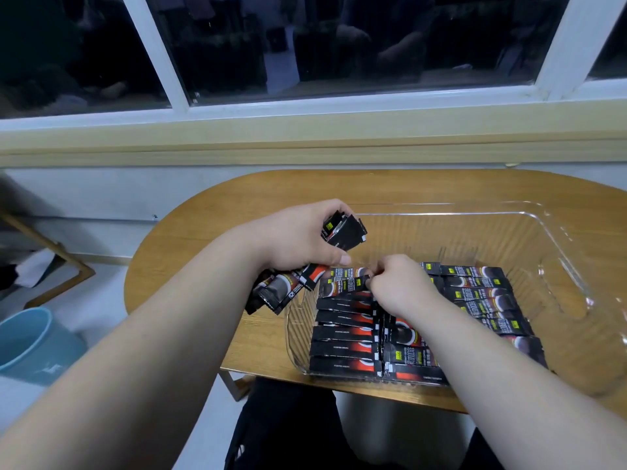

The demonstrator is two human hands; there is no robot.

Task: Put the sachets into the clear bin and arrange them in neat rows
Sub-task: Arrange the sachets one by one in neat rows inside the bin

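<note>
The left hand (pixel 291 237) grips a bundle (pixel 344 230) of sachets, whose ends stick out above and below the fist, at the left edge of the bin (pixel 556 252). Just right of that grip, the right hand (pixel 403 284) pinches the end of one sachet (pixel 342 285) inside the bin. Nearer the person than this pinch, rows (pixel 342 334) of sachets lie side by side, and more run to its right. The bin sits on a table (pixel 237 198).

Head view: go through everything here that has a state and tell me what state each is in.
Clear plastic bin: open-topped, near part filled, far part bare.
Rows of black sachets: lying flat in the bin.
Left hand: grips a bundle of black sachets.
Right hand: pinches one sachet by its end, at the left row's far end.
Light blue bucket: upright, open.
</note>
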